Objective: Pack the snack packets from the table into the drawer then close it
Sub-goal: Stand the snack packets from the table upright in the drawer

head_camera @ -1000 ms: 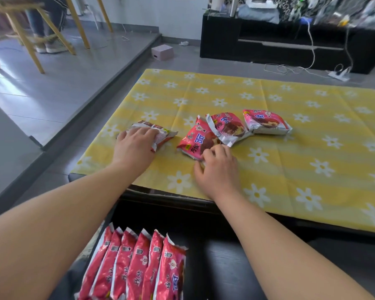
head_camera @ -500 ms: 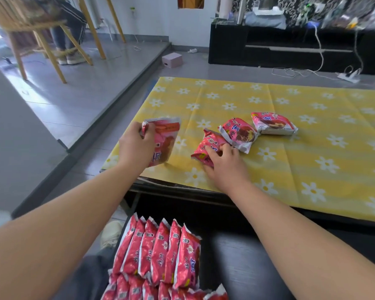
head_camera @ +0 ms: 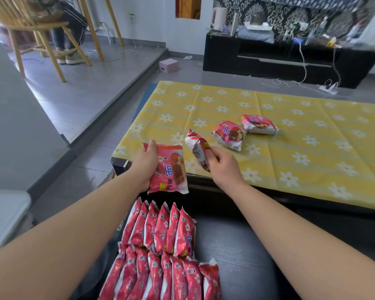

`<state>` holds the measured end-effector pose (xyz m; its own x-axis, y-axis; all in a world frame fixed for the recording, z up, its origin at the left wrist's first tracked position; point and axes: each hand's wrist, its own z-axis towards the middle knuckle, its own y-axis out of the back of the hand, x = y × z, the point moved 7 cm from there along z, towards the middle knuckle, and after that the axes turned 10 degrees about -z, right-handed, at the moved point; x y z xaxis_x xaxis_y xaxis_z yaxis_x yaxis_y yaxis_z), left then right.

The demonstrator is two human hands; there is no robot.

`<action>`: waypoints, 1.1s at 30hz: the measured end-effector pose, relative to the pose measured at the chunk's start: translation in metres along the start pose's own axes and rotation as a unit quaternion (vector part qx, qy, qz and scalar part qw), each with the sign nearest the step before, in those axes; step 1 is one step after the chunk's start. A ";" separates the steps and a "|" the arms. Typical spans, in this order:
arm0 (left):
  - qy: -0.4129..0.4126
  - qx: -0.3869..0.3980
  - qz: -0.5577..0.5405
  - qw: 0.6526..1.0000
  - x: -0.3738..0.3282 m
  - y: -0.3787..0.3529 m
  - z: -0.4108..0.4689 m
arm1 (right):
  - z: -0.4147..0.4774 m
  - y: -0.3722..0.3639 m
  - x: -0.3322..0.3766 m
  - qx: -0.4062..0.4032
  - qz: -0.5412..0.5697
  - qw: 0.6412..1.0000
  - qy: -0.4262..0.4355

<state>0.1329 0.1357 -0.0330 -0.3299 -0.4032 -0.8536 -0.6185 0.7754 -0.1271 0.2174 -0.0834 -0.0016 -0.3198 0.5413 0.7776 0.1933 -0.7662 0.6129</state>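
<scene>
My left hand (head_camera: 145, 163) grips a pink snack packet (head_camera: 171, 169) by its left edge, held off the table's near left corner above the open drawer (head_camera: 232, 252). My right hand (head_camera: 223, 167) pinches a second packet (head_camera: 198, 150), turned on edge, just over the table's front edge. Two more packets lie on the yellow flowered tablecloth (head_camera: 290, 152): one (head_camera: 231, 135) near the middle, one (head_camera: 259, 124) behind it to the right. Inside the dark drawer, several red packets (head_camera: 160, 252) stand on edge in two rows at its left side.
The drawer's right part shows bare dark wood. A black TV cabinet (head_camera: 290, 59) with cables and a power strip stands behind the table. At far left a person's legs sit on a wooden chair (head_camera: 41, 33). A small pink box (head_camera: 168, 65) lies on the floor.
Both hands have lifted their packets off the tablecloth and drawn them back toward the drawer. The view has tilted down, showing more of the drawer's rows.
</scene>
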 end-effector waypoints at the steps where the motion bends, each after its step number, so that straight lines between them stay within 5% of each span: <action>1: 0.006 0.001 0.005 1.000 0.004 -0.001 -0.004 | -0.009 -0.001 0.008 0.010 0.007 1.000 0.027; 5: 0.026 0.004 0.019 0.999 0.018 -0.008 -0.026 | -0.052 -0.005 0.033 0.051 -0.011 0.990 0.134; 8: 0.025 0.001 0.015 1.000 0.021 -0.012 -0.042 | -0.080 -0.008 0.033 0.075 -0.015 0.988 0.135; 15: 0.089 0.156 0.080 0.981 0.059 -0.053 -0.069 | -0.104 0.001 0.001 0.057 0.024 0.998 0.010; 21: 0.084 0.206 0.181 0.958 0.109 -0.082 -0.071 | -0.122 -0.015 -0.058 0.131 0.072 0.983 -0.106; 28: 0.018 0.157 0.315 0.936 0.158 -0.088 -0.044 | -0.131 -0.060 -0.107 0.237 0.059 0.953 -0.179; 33: -0.130 0.108 0.451 0.877 0.158 -0.076 -0.033 | -0.139 -0.091 -0.122 0.265 0.017 0.944 -0.195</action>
<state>0.1039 -0.0032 -0.1413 -0.4251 0.5226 -0.7390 -0.0317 0.8074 0.5891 0.1098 -0.1278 -0.1720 0.0404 0.6851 0.7273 0.6677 -0.5601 0.4905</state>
